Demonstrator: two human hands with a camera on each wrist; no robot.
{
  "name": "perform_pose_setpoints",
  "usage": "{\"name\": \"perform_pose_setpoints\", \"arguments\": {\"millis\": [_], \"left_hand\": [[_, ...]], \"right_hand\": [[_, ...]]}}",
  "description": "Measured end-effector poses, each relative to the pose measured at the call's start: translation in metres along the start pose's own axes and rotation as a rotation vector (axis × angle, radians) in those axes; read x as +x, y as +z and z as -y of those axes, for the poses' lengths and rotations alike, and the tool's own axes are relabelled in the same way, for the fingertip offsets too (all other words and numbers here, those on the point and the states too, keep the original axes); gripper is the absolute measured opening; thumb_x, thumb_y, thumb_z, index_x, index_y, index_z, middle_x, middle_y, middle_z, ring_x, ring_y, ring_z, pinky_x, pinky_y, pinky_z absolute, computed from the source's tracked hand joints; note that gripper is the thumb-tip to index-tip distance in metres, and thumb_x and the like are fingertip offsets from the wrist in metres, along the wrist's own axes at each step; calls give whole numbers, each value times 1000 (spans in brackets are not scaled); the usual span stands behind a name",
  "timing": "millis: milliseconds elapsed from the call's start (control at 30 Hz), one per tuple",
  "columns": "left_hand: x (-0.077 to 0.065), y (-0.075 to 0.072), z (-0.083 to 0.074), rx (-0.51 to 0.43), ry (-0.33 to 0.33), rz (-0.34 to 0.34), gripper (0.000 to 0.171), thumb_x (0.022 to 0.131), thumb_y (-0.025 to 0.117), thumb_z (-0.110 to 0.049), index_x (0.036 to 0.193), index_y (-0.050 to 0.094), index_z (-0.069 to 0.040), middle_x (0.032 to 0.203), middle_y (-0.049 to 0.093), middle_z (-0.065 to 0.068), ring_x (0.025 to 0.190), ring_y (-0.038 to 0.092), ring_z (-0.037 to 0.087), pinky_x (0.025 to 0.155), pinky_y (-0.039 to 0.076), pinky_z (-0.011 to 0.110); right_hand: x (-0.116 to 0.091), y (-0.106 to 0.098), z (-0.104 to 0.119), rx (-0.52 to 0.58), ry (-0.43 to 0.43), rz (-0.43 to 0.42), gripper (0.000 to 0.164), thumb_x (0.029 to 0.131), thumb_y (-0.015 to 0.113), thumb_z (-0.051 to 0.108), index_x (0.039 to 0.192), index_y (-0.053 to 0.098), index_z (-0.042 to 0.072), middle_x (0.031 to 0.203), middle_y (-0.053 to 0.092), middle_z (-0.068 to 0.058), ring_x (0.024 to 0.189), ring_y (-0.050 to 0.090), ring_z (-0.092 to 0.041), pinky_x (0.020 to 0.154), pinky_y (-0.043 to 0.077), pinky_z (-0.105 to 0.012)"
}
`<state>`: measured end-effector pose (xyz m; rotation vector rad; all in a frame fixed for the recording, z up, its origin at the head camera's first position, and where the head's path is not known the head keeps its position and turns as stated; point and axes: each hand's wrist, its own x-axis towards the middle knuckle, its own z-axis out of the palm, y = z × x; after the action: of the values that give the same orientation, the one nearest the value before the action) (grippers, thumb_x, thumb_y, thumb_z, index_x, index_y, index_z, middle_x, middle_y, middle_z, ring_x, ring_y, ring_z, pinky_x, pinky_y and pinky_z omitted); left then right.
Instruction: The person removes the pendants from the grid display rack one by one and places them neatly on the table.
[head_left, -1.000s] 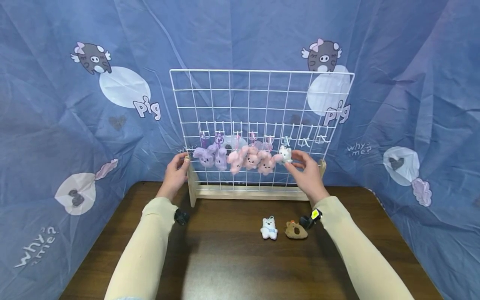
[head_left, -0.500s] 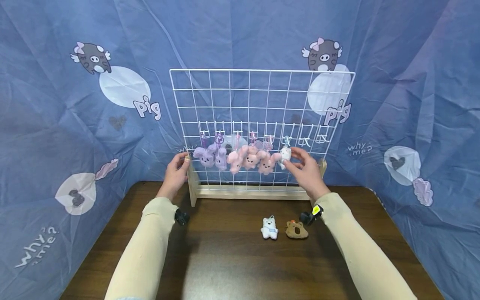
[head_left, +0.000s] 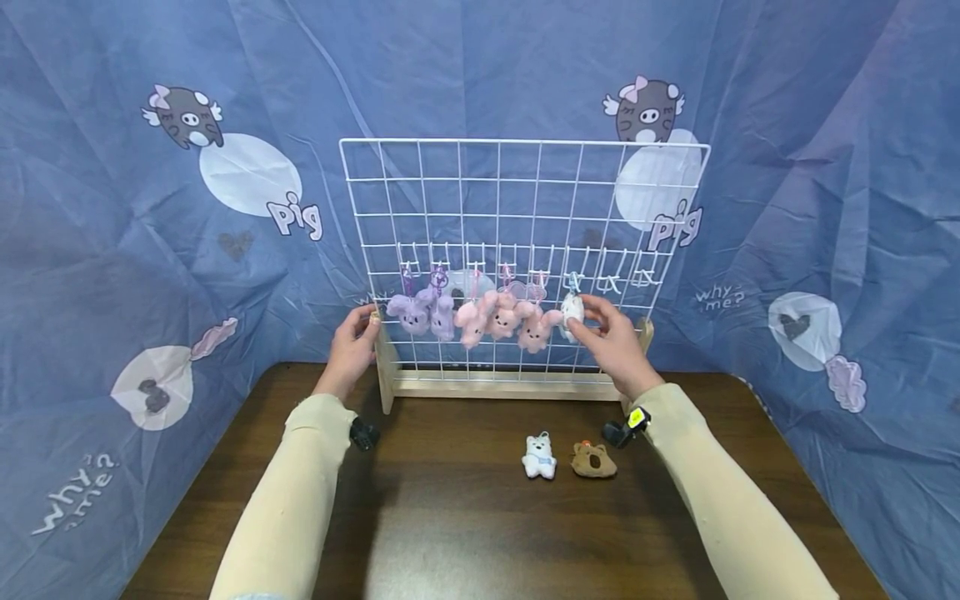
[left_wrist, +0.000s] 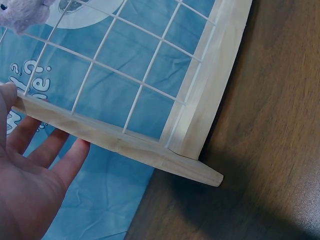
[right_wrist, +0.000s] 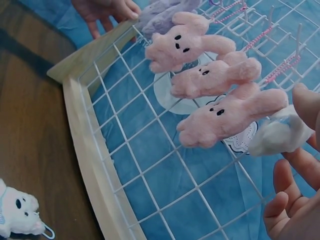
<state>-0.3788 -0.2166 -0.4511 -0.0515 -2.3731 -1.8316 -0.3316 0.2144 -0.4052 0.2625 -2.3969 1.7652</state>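
My left hand (head_left: 352, 346) grips the wooden side post (left_wrist: 115, 142) of a white wire grid rack (head_left: 517, 179), thumb in front and fingers behind. At the right, my right hand (head_left: 615, 342) pinches a white plush keychain (right_wrist: 282, 131) that hangs by a light blue loop (head_left: 573, 282) from a hook. Thumb and fingers cover part of it, and its face is hidden. Beside it hang three pink bunny plush keychains (head_left: 502, 318), the nearest one touching or almost touching it. Two purple plush keychains (head_left: 411, 315) hang at the left end of the row.
On the brown table (head_left: 465, 517) lie a white bear plush keychain (head_left: 539, 458) and a brown plush keychain (head_left: 592, 461), in front of the rack's wooden base (head_left: 502, 387). Two bare hooks (head_left: 609, 285) are at the row's right end. Blue printed cloth (head_left: 480, 75) surrounds the table.
My right hand has closed further over the white plush on the rack, and that plush has turned so its face no longer shows. My left hand stays on the post.
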Motion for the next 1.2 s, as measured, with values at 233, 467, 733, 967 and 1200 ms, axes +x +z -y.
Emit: {"name": "perform_pose_setpoints", "arguments": {"millis": [233,467,733,967,1200], "left_hand": [[2,0,2,0,0,-3,46,114,47,-30,156,45,-13,158,48,22,140,48,37,106,47,61],[2,0,0,-8,-5,5,46,114,46,-30,157,45,-13,160,46,22,142,46,37,108,46,62],[1,0,1,-1,3,5,47,114,46,-31,157,44,-13,160,45,22,142,46,37,107,47,61],[2,0,2,6,5,-3,47,114,46,-31,156,45,-12,159,46,23,141,47,38,106,48,61],[2,0,2,4,-2,-3,47,114,46,-31,157,45,-13,160,45,23,143,46,39,108,46,63]], "right_hand": [[0,0,2,32,-14,-2,55,105,68,20,153,48,3,143,58,-24,110,57,-19,88,49,-23],[-3,0,6,4,-23,-3,53,106,66,21,151,51,0,143,58,-24,117,55,-26,87,47,-22],[-4,0,7,11,-37,-19,43,108,61,22,143,58,-3,127,62,-23,101,60,-14,82,52,-22],[-7,0,10,35,-57,-18,37,108,61,20,134,62,-7,118,63,-17,91,62,-9,75,54,-21],[-9,0,14,46,-63,-21,34,107,63,20,125,65,-8,106,65,-8,87,62,-9,73,55,-21]]}}
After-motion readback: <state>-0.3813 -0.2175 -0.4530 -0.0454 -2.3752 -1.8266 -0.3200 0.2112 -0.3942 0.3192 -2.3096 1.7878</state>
